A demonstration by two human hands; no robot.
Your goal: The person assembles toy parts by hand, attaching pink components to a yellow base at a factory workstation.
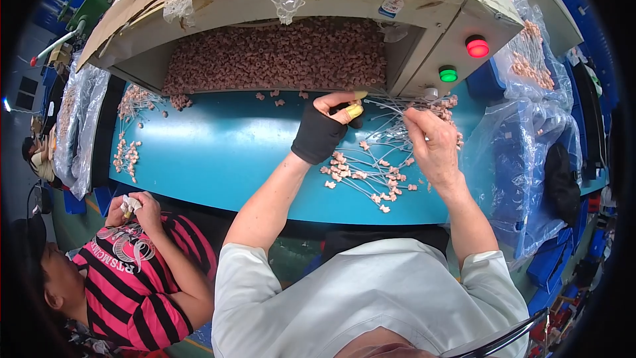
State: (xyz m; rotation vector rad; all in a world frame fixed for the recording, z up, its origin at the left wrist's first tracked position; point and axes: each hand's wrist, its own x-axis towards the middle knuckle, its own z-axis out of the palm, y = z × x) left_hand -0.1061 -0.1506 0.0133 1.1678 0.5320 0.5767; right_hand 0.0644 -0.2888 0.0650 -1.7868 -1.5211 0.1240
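Note:
My left hand wears a black fingerless glove and yellow finger covers. It pinches the ends of thin clear tubes tipped with small pink connectors. My right hand is bare and grips the same bundle of tubes from the right side. Both hands hover over the blue table, above a loose heap of tubes with pink connectors. Behind my hands a big pile of pink connectors fills a beige machine's hopper.
The machine's side carries a red light and a green light. More tube bunches lie at the table's left. Clear plastic bags hang at the right. A person in a striped pink and black shirt sits at my lower left.

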